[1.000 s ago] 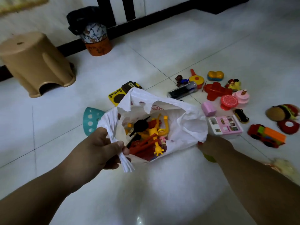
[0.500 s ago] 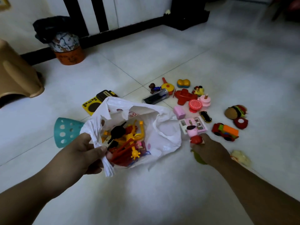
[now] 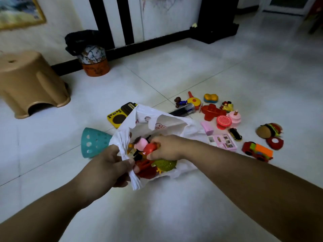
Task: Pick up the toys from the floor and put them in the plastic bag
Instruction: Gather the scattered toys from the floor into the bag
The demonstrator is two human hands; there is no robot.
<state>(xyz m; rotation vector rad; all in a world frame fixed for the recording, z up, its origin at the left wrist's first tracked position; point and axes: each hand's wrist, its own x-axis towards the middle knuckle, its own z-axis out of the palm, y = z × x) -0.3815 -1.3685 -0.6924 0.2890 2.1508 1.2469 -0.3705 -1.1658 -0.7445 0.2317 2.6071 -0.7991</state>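
Here the left hand (image 3: 111, 165) pinches the white plastic bag (image 3: 167, 124) by its rim; the right hand (image 3: 167, 147) grips a pink-and-red pig figure (image 3: 145, 145) over the bag's mouth. More toys lie on the floor (image 3: 227, 70) beside it.

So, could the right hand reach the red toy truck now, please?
Probably yes, once emptied: the right hand grips a pig figure over the plastic bag, and the toy truck lies uncovered just beyond that forearm.

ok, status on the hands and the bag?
Left hand grips the plastic bag by its rim, mouth open. Right hand over the mouth, pinching a pink-and-red figure. More toys on the floor at right, toy truck among them; nothing blocking.
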